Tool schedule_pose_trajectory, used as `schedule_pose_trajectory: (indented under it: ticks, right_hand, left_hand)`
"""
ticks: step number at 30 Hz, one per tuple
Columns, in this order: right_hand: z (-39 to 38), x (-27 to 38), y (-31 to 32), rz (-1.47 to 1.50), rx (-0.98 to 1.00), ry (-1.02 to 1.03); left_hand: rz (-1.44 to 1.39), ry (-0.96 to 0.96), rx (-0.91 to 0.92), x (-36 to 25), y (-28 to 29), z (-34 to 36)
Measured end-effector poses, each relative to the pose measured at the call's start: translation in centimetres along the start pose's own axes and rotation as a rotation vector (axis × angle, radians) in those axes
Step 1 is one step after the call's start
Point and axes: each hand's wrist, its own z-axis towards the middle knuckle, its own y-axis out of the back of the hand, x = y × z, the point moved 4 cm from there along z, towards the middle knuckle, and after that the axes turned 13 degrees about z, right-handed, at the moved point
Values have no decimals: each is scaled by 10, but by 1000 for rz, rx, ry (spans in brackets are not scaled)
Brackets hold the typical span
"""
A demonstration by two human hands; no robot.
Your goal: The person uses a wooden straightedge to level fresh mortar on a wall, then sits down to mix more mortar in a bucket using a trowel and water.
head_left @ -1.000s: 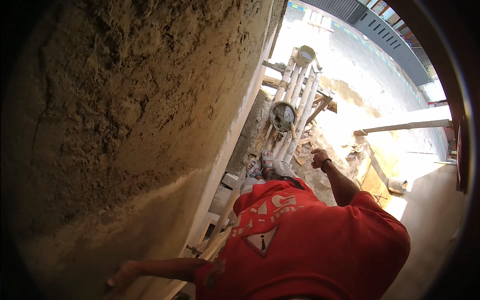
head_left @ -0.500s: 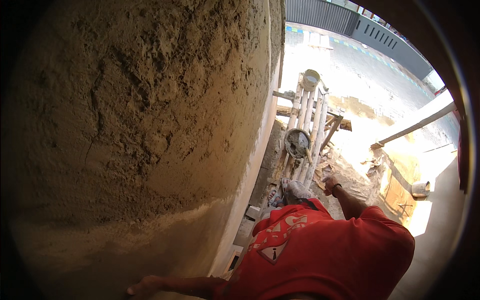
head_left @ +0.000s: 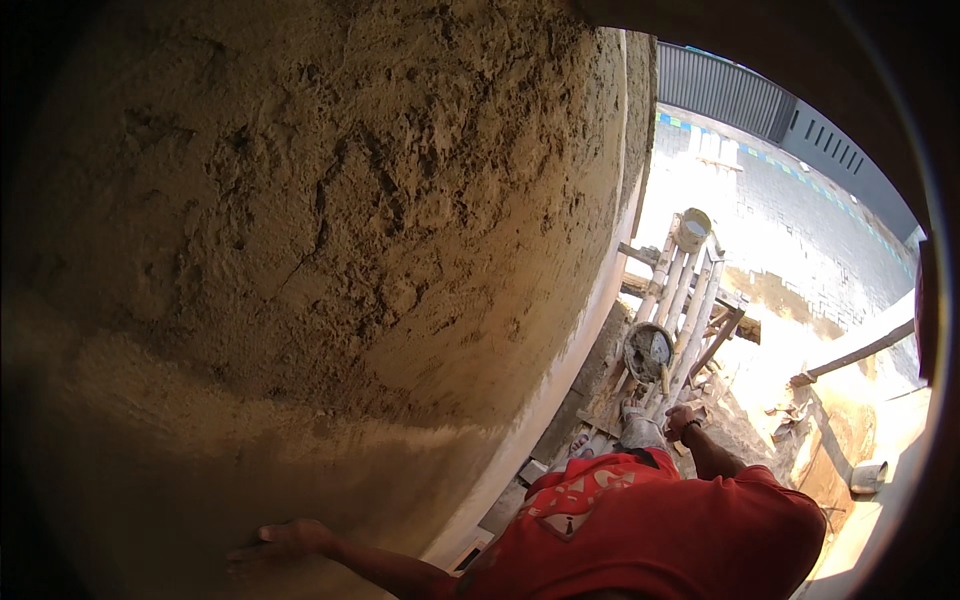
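My left hand [head_left: 287, 542] is stretched out against the smooth, damp-looking lower part of the plastered wall [head_left: 400, 250], fingers extended and dim in shadow. Rough, pitted plaster with a crack covers the wall above it. Nothing shows in that hand. At my right side, my right hand [head_left: 683, 422] hangs with loosely bent fingers and nothing visible in them; a dark band circles its wrist. Just beyond it, a round bucket of grey mortar [head_left: 648, 352] rests on the bamboo platform [head_left: 688, 305], with a trowel in it whose handle [head_left: 665, 378] sticks out.
A second bucket [head_left: 693, 230] with pale contents stands at the platform's far end. My feet are on the near end of the bamboo poles. Wooden props [head_left: 718, 345] stand beside them. Below right are a slanting pole [head_left: 860, 345], a pail [head_left: 868, 477] and sunlit paving.
The view has shifted, so the platform and buckets sit lower and farther right. My left hand has come up along the wall and shows more fully. My right hand still hangs beside me.
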Motion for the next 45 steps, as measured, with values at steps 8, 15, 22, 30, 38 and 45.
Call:
schedule_pose_trajectory:
  ticks: [8,15,22,30,38,45]
  right_hand:
    - [-45,74,-12,46,4,-9]
    - [74,44,37,-1477,172,655]
    - [-3,92,1,-219,168,51]
    - [-56,127,-11,10,43,-33]
    - [-95,135,2,4,-89,-14]
    - [-103,5,59,97,-216,-141]
  left_hand:
    - [-25,30,24,11,-1,3]
    - [-74,133,103,7,-8,-17]
    - [-29,105,115,18,-5,-4]
    - [-251,194,197,14,1,-2]
    - [-1166,-33,417,-112,95,-62]
    - [-1326,-783,1857,-202,140,-268]
